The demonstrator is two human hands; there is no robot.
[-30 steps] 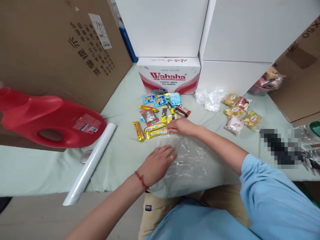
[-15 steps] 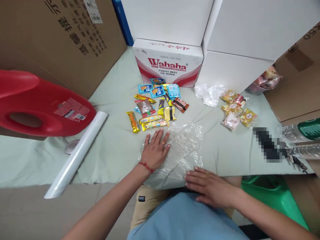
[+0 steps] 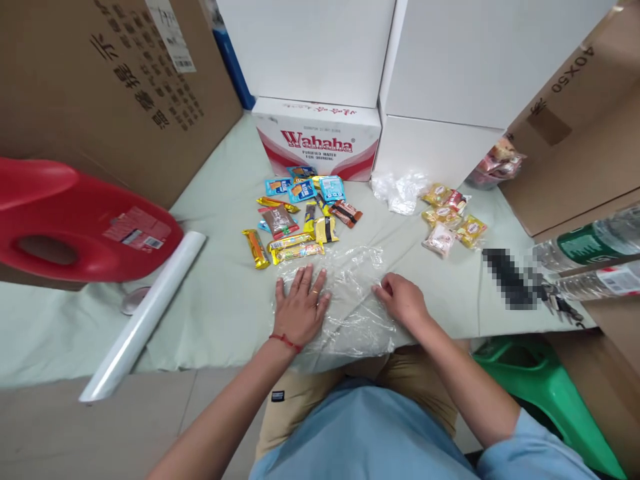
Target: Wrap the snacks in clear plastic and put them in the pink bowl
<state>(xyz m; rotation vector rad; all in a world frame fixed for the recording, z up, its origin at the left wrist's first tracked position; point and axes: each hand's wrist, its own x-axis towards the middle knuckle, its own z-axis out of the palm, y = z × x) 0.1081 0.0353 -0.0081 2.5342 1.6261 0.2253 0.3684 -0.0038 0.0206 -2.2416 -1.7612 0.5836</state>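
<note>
A clear plastic bag lies spread and wrinkled near the table's front edge. My left hand, a red string at its wrist, rests flat on the bag's left part with fingers spread. At the bag's right edge, my right hand has its fingers curled and closed in a pinch on the plastic. Just beyond the bag sits a group of wrapped snacks: yellow-wrapped bars, a brown packet, blue packets and a brown-red packet.
More small packets and a crumpled clear bag lie to the right. A red jug and a white roll are at left. Cartons line the back. Bottles and keys lie far right, above a green stool.
My right hand has moved up from the bag's lower right corner to its right edge, and its fingers have gone from flat to curled. My left hand stays flat on the bag.
</note>
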